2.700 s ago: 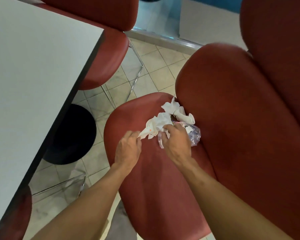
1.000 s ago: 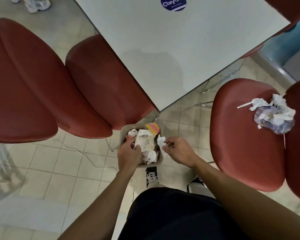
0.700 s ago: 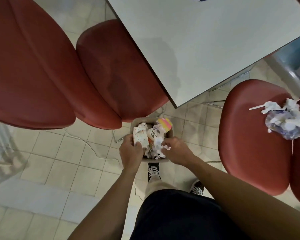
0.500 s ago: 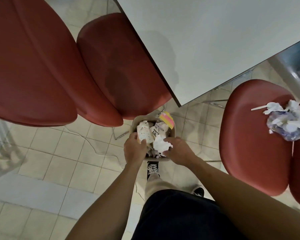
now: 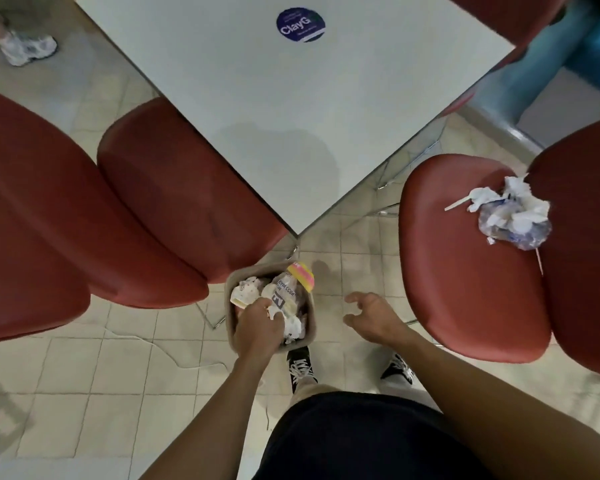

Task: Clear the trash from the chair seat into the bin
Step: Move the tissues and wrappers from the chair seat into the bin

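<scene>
A pile of crumpled white napkins, a plastic bag and a white plastic utensil lies on the red chair seat at the right, against the backrest. A small tan bin stands on the floor by my feet, stuffed with papers and a pink-and-yellow wrapper. My left hand is down in the bin with its fingers bent onto the white paper; whether it grips any is hidden. My right hand hovers right of the bin, fingers spread, holding nothing.
A white table with a round blue sticker juts over the bin's far side. Two red chairs crowd the left. My shoes are just behind the bin. Another person's sneaker is at the top left.
I turned from the chair to the bin with paper in both hands. My right hand has let go of its tissue and pulled out to the right; my left hand has sunk deeper into the bin.
</scene>
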`<state>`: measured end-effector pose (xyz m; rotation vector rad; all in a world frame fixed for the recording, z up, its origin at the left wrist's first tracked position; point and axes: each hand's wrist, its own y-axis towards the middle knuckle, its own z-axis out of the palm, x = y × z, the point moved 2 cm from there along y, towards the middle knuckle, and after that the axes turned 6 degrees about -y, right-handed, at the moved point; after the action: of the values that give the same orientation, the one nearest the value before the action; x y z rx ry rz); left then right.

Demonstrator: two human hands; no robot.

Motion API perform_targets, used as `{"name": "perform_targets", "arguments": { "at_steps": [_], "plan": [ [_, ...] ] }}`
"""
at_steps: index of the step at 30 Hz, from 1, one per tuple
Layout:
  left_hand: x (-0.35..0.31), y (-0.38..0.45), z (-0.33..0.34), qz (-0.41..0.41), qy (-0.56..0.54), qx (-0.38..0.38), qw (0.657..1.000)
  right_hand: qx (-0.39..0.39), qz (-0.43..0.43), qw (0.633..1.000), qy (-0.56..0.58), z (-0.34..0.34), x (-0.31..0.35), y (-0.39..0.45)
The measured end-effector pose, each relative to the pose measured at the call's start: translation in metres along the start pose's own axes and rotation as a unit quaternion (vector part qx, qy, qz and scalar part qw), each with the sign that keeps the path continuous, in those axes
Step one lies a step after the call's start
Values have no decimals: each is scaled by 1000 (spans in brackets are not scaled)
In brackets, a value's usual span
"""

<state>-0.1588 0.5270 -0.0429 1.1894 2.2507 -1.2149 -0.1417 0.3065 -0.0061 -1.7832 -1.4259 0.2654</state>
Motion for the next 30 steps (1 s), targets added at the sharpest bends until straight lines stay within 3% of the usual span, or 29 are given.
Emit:
{"name": "perform_targets", "arguments": {
  "at_steps": [4, 9, 13, 30],
  "plan": [
    [-58, -3, 34, 109, 32, 77, 991, -48, 39, 996, 68, -45, -35, 0],
    [-148, -11, 80, 185, 76, 136, 970, -123, 58, 984, 118, -102, -74, 5],
    [-209, -16, 123, 249, 97, 147, 952, -168, 58, 973, 145, -140, -114, 5],
    [-405, 17, 355, 287, 184, 183, 922, -194, 135, 935, 263, -287, -369, 83]
  ]
}}
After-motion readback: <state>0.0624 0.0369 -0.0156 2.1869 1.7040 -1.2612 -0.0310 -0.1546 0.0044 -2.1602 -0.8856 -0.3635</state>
